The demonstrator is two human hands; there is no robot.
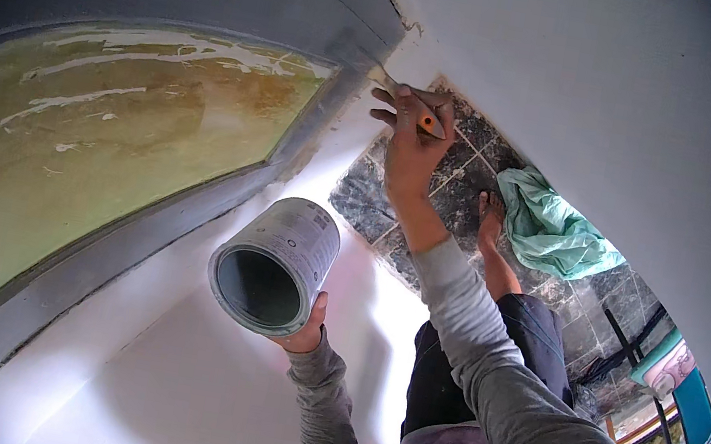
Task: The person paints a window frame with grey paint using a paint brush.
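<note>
My left hand [304,331] is closed around the underside of a metal paint can [289,239], mostly hidden behind it. The can is tilted with its open mouth toward me; the inside looks dark grey. In my right hand [417,148] is a paintbrush [382,78], its handle end showing an orange spot between the fingers. The brush tip is at the corner edge of a grey-painted frame [359,58], beside the white wall. Whether the bristles touch the paint is too small to tell.
A yellowish-green panel [108,124] with white smears fills the frame at left. White wall [613,86] rises at right. On the dark tiled floor [466,179] lie a pale green cloth [552,227] and my bare foot. A teal folding chair [695,411] stands far right.
</note>
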